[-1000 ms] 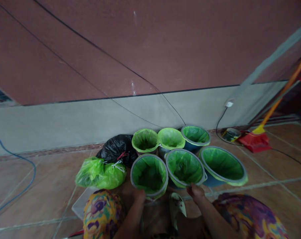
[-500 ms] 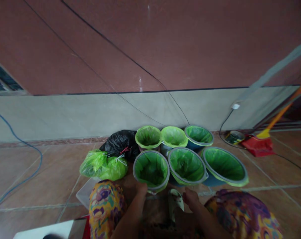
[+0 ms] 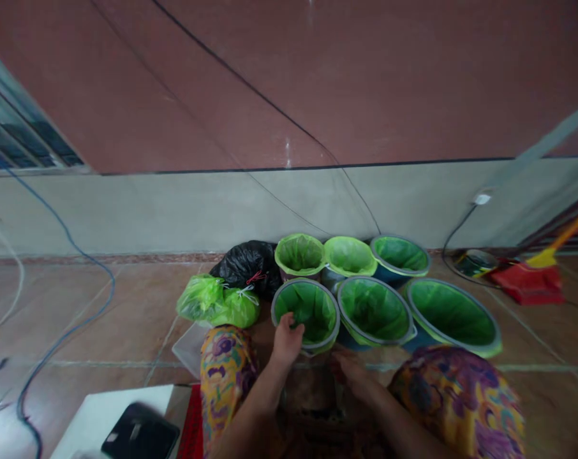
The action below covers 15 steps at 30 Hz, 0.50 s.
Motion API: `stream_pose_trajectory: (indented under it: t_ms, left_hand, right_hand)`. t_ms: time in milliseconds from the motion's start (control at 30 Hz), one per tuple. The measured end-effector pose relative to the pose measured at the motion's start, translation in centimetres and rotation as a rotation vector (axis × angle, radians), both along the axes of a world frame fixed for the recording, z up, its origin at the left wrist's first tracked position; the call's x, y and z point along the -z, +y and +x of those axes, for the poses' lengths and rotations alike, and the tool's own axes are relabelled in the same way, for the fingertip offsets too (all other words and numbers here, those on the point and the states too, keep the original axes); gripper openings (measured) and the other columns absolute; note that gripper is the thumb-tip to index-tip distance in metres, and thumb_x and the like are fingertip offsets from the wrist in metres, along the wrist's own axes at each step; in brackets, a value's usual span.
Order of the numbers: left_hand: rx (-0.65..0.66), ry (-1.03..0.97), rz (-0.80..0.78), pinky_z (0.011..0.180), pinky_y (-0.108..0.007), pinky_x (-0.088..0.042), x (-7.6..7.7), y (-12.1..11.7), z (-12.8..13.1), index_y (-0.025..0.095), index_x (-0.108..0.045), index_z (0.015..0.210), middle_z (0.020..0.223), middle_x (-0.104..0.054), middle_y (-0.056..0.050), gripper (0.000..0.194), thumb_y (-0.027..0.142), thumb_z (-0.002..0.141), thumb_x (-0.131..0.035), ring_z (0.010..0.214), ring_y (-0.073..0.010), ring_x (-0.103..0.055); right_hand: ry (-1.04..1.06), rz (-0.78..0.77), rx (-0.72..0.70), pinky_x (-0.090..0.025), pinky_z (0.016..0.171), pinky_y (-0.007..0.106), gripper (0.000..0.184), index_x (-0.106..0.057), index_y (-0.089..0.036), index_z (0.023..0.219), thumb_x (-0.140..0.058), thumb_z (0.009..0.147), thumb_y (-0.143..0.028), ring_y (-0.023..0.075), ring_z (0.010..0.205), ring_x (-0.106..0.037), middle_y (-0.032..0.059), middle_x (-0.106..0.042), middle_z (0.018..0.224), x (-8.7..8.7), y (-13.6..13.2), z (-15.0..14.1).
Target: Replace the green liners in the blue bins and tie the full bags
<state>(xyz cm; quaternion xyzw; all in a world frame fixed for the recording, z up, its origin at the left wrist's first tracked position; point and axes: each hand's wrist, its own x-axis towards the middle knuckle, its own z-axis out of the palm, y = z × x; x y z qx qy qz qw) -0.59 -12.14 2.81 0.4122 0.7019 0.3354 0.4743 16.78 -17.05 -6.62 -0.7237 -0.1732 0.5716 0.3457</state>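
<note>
My left hand (image 3: 289, 338) reaches over the near-left rim of the front-left bin (image 3: 274, 313), thumb and fingers apart and slightly bent, with nothing visible between them. That bin has a grey rim and a green plastic liner (image 3: 315, 315). Low beside its near-right side is my right hand (image 3: 350, 371), fingers stretched toward the bin and somewhat blurred; whether it touches the bin I cannot tell. Right of it stand two more front bins, the middle one (image 3: 377, 312) and a wide one (image 3: 454, 315), both lined in green.
Behind are three lined bins (image 3: 350, 256) against the wall. Left of them lie a black bag (image 3: 245, 264) and tied green bags (image 3: 217, 303). A white box (image 3: 92, 414) with a black device (image 3: 140, 433), a blue hose (image 3: 73, 328) and a red dustpan (image 3: 528, 282) are around.
My left hand has risen over the front-left bin's rim. My right hand has moved left toward that bin. The pale, curled piece between my hands is no longer visible. The view has turned left.
</note>
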Motion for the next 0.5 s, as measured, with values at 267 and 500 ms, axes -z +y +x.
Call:
stream_pose_trajectory:
  t_ms: [267,500]
  left_hand:
    - [-0.057,-0.707,0.053,0.072,-0.025,-0.049,-9.7,-12.8,-10.2,0.015,-0.067,0.103,0.093,-0.072,-0.008,0.039,0.038,0.073,-0.075,0.074,-0.0141,-0.065]
    - [-0.835,-0.579,-0.09,0.052,-0.019,-0.041,-3.5,-22.4,-18.0,0.015,-0.064,0.09,0.068,-0.066,0.0,0.029,0.024,0.065,-0.077,0.053,-0.0081,-0.056]
  right_hand:
    - [0.216,0.084,-0.081,-0.051,0.053,0.023,0.018,-0.066,-0.019,0.086,-0.069,0.069,-0.024,0.0154,0.062,-0.065,0.006,-0.073,0.077,-5.6,2.1,-4.7]
    - [0.176,0.438,-0.583,-0.051,0.061,0.024,0.047,-0.066,-0.017,0.107,-0.071,0.072,-0.047,0.0141,0.071,-0.064,0.0083,-0.073,0.096,-14.2,1.7,-13.5]
